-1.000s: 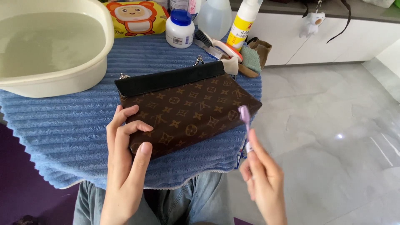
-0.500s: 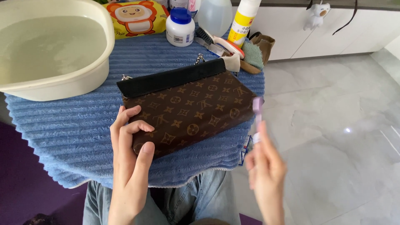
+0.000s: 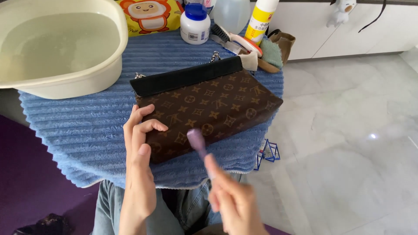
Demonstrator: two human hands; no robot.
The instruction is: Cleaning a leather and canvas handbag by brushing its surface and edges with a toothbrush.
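Where the head camera looks down: brown patterned bag [image 3: 209, 109] with black top band, lying flat on a blue ribbed towel [image 3: 78, 130] over a round table. Left hand [image 3: 139, 148], fingers spread, pressing the bag's near left corner. Right hand [image 3: 230, 196], blurred, fingers closed round a small purple brush [image 3: 197, 140], its head just over the bag's near edge. Cream basin [image 3: 65, 82] of water at far left; white jar [image 3: 195, 24] and bottles beyond.

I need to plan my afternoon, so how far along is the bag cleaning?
Set up: water-filled basin, bottles and a brush laid out. In hand: the left hand steadies the brown patterned bag, the right hand holds a small purple tool at its lower edge. The bag shows no foam, so most looks left.
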